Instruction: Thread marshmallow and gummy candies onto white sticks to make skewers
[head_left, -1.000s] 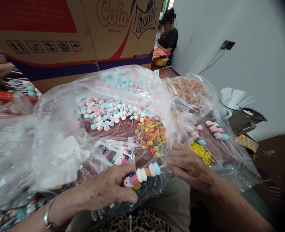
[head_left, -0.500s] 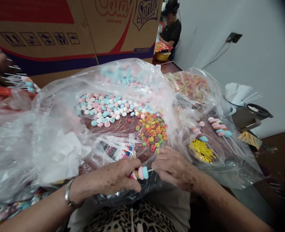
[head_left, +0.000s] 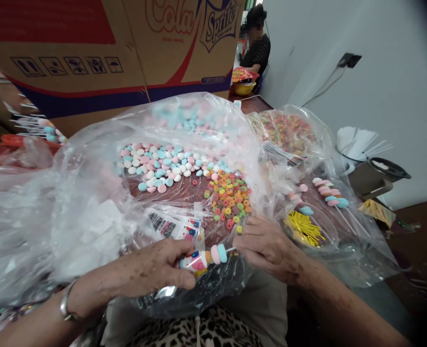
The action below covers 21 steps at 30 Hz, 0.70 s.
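A candy skewer point(head_left: 218, 254) with pink and blue pieces lies across the front, its left part inside a printed wrapper point(head_left: 195, 261). My left hand point(head_left: 162, 270) has thumb and fingers closed round the wrapper's left end. The white stick at the other end is pinched by my right hand point(head_left: 266, 248). Beyond my hands, on clear plastic, are small ring candies point(head_left: 229, 195) and pink, white and blue candies point(head_left: 158, 164). More printed wrappers point(head_left: 166, 224) lie just above my left hand.
A big carton point(head_left: 90, 58) stands at the back. Right of the candies are finished-looking skewers point(head_left: 331, 193), gold ties point(head_left: 303, 227) in a round dish, and a metal jug point(head_left: 374, 176). A person point(head_left: 256, 46) sits at the far back.
My left hand has moved left along the skewer, and more of the printed wrapper now shows. My right hand has shifted slightly right, still on the stick.
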Each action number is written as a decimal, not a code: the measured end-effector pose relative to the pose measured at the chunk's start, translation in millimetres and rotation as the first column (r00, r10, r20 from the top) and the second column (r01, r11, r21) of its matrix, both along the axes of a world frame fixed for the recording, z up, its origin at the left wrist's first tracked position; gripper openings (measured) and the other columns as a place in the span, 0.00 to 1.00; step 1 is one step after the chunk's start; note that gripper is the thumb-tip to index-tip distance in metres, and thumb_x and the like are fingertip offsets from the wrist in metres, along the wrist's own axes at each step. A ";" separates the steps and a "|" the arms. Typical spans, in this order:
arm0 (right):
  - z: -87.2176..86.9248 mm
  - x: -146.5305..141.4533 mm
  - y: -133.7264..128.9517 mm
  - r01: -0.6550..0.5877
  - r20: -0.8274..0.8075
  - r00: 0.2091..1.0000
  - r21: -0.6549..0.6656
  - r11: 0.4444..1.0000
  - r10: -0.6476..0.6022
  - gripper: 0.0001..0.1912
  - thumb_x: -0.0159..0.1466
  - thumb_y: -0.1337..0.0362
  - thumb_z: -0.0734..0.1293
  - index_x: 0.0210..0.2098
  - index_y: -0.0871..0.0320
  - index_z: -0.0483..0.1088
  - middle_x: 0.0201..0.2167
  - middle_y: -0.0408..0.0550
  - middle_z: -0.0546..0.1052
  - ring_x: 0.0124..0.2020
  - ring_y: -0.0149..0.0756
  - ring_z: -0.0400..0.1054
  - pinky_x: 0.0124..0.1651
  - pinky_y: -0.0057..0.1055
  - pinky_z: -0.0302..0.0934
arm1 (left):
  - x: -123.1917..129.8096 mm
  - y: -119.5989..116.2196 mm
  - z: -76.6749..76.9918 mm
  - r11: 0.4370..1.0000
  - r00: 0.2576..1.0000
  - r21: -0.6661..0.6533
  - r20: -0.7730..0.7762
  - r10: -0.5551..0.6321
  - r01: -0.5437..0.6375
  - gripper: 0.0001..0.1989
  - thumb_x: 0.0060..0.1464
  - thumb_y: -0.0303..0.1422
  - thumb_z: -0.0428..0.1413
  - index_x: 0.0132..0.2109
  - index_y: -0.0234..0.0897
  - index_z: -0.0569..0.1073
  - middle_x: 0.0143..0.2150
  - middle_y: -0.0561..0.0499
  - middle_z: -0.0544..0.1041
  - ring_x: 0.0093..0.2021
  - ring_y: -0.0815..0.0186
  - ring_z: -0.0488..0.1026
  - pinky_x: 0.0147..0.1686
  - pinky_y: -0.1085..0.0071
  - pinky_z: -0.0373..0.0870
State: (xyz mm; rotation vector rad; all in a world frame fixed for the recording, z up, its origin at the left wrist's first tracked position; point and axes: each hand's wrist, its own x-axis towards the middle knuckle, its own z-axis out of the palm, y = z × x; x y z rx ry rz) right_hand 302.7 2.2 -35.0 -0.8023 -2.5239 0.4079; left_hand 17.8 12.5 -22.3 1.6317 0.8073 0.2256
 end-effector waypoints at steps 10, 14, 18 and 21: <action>-1.9 -19.4 2.2 -0.063 0.067 0.996 0.007 0.998 0.063 0.14 0.68 0.71 0.59 0.29 0.59 0.71 0.24 0.42 0.70 0.30 0.34 0.58 0.37 0.32 0.49 | 17.3 -5.3 -8.0 0.999 0.998 -0.026 -0.046 -0.042 0.041 0.13 0.53 0.44 0.63 0.41 0.40 0.75 0.30 0.54 0.71 0.30 0.63 0.66 0.28 0.72 0.57; 7.1 -11.0 9.3 -0.056 0.071 0.996 0.055 0.997 0.052 0.15 0.68 0.71 0.59 0.28 0.58 0.72 0.23 0.43 0.70 0.29 0.34 0.57 0.36 0.32 0.48 | 16.0 -1.9 0.2 0.995 0.986 0.100 -0.165 -0.010 0.027 0.22 0.45 0.46 0.68 0.44 0.39 0.75 0.35 0.53 0.75 0.34 0.60 0.68 0.30 0.72 0.58; 17.5 -6.7 12.3 -0.068 0.121 0.991 0.062 0.996 0.060 0.15 0.68 0.71 0.59 0.27 0.58 0.71 0.23 0.43 0.70 0.29 0.34 0.56 0.36 0.33 0.48 | 6.8 -1.7 0.8 0.996 0.987 0.045 -0.145 -0.074 0.081 0.20 0.50 0.40 0.66 0.49 0.43 0.76 0.39 0.55 0.79 0.36 0.61 0.71 0.32 0.73 0.61; 17.7 -10.8 11.5 -0.087 0.109 0.991 0.071 0.994 0.079 0.15 0.68 0.71 0.60 0.26 0.58 0.70 0.23 0.43 0.70 0.29 0.33 0.56 0.36 0.32 0.48 | -2.0 -5.4 -7.9 0.983 0.986 0.146 -0.139 -0.088 0.108 0.18 0.56 0.39 0.62 0.54 0.45 0.75 0.38 0.56 0.78 0.35 0.63 0.71 0.33 0.72 0.61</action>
